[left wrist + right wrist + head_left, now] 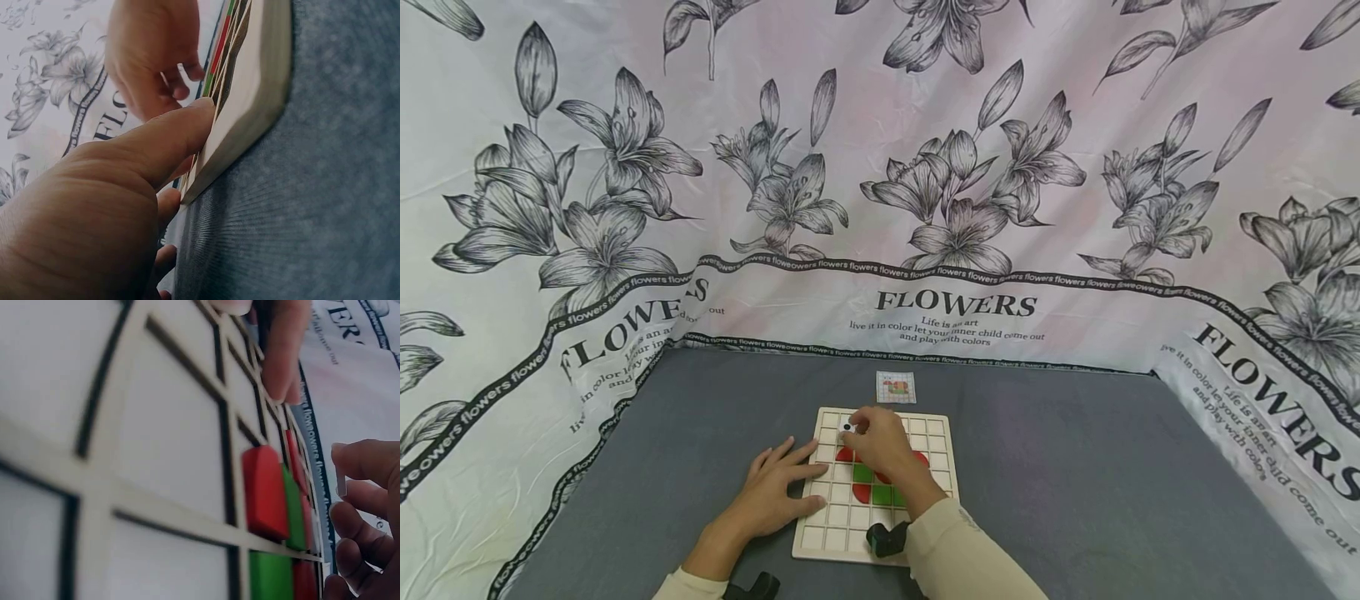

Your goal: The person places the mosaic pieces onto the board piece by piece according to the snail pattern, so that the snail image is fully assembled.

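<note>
A pale wooden grid board [835, 540] lies on the grey cloth, with green tiles [862, 472] and red tiles [861, 493] set in some of its squares. My right hand [883, 442] is over the upper part of the board and pinches a small white tile with a black dot [847, 427] between thumb and finger. From the side, the right wrist view shows that thin tile [340, 481] held apart from the grid. Spread fingers of my left hand [767, 496] rest on the board's left edge; its thumb [181, 128] touches the rim. The right forearm hides part of the tiles.
Just beyond the board lies a small printed card [895, 387] with a coloured grid picture. Grey cloth [1075, 467] covers the table, and a white flower-printed sheet [955, 308] hangs around its back and sides. Dark wrist straps show on both arms.
</note>
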Action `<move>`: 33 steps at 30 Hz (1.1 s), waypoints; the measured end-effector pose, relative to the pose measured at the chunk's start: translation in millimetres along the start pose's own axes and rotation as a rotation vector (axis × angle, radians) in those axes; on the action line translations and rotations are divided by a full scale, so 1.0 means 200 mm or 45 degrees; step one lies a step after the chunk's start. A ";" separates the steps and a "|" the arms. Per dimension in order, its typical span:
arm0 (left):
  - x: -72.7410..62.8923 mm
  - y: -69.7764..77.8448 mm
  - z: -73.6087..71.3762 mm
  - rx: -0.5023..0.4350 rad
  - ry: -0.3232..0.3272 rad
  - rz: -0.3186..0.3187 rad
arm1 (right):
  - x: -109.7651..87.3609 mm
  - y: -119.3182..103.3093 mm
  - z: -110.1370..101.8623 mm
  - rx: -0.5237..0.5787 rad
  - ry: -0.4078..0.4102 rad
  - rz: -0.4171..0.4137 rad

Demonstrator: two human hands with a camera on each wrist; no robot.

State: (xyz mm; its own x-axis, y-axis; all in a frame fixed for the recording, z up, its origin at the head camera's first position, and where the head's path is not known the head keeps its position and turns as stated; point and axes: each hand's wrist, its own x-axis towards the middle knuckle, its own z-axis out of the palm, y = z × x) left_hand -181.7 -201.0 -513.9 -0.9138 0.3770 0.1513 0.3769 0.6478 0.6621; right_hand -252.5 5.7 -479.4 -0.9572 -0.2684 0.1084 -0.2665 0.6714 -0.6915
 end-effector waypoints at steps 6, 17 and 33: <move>0.00 0.01 0.00 -0.006 -0.001 -0.002 | 0.00 0.03 0.03 -0.051 -0.001 -0.013; 0.00 0.02 0.00 0.008 -0.014 -0.013 | 0.02 0.03 0.05 -0.131 -0.008 0.026; 0.01 0.02 0.00 0.002 0.009 -0.009 | 0.00 0.04 0.00 0.010 0.067 -0.051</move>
State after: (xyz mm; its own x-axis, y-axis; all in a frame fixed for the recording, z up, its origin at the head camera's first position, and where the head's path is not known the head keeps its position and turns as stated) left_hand -181.4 -198.7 -511.1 -0.9173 0.3681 0.1519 0.3710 0.6513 0.6619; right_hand -255.4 12.0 -484.7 -0.9505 -0.2581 0.1729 -0.3037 0.6554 -0.6916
